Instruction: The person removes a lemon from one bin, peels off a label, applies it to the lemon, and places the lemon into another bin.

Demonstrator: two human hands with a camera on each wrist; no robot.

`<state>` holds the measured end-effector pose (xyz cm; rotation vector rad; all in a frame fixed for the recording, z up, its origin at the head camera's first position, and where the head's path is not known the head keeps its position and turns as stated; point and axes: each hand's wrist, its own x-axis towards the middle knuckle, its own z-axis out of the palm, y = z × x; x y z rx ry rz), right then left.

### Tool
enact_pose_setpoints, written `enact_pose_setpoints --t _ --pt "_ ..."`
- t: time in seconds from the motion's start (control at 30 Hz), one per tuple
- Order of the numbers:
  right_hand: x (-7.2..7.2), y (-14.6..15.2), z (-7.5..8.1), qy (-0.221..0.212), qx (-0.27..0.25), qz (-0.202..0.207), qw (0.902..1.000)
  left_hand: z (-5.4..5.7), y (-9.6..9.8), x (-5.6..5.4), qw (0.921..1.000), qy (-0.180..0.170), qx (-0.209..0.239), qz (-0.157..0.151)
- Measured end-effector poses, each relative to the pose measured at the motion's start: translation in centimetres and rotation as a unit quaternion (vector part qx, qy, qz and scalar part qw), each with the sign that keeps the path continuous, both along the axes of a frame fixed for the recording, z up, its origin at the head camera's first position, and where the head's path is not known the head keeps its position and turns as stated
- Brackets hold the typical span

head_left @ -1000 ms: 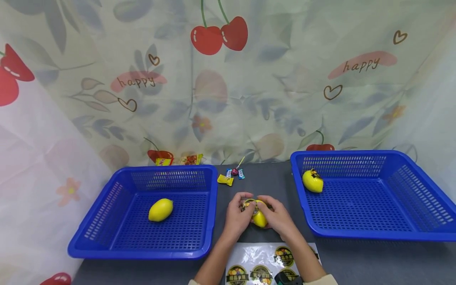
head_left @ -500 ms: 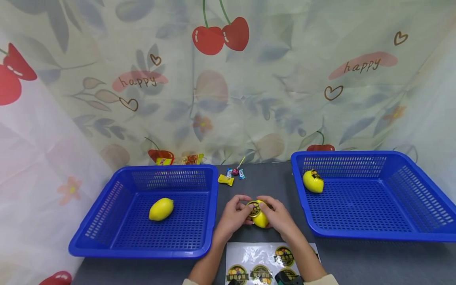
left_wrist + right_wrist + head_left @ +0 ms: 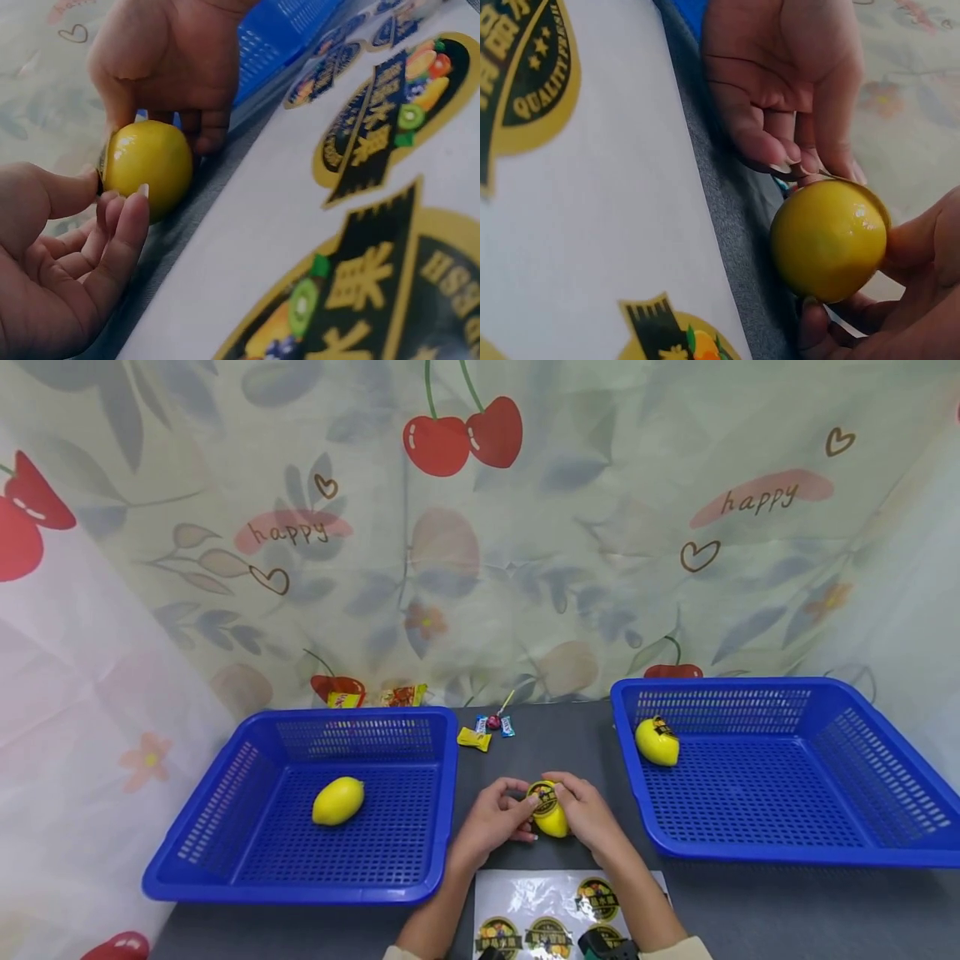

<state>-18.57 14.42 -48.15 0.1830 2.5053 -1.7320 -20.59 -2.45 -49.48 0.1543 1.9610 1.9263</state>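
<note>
A yellow lemon is held above the dark table between both hands. The round black-and-gold sticker lies against its upper side, its left edge standing slightly off the peel. My right hand grips the lemon from the right, thumb on top and fingers curled beneath, as the right wrist view shows. My left hand is at the lemon's left side, thumb and curled fingers pinching the sticker's edge. In the left wrist view the lemon shows its bare side, and the sticker is seen edge-on.
A sticker sheet lies in front. The left blue basket holds one plain lemon; the right blue basket holds one lemon with a sticker. Wrapped candies and a lollipop lie at the back.
My left hand has drawn back a little to the left, from over the lemon to the sticker's edge. More of the sticker shows. The right hand stays on the lemon.
</note>
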Motion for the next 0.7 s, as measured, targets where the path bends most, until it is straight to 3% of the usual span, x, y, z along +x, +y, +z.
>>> enact_pose_setpoints --t 0.43,0.7 --pt "0.14 0.38 -0.58 0.054 0.029 -0.007 0.9981 -0.78 0.61 0.16 0.9998 -0.001 0.015 -0.012" --pt "-0.07 0.43 -0.73 0.063 0.029 -0.016 0.9974 -0.88 0.74 0.25 0.9981 -0.015 0.058 -0.015"
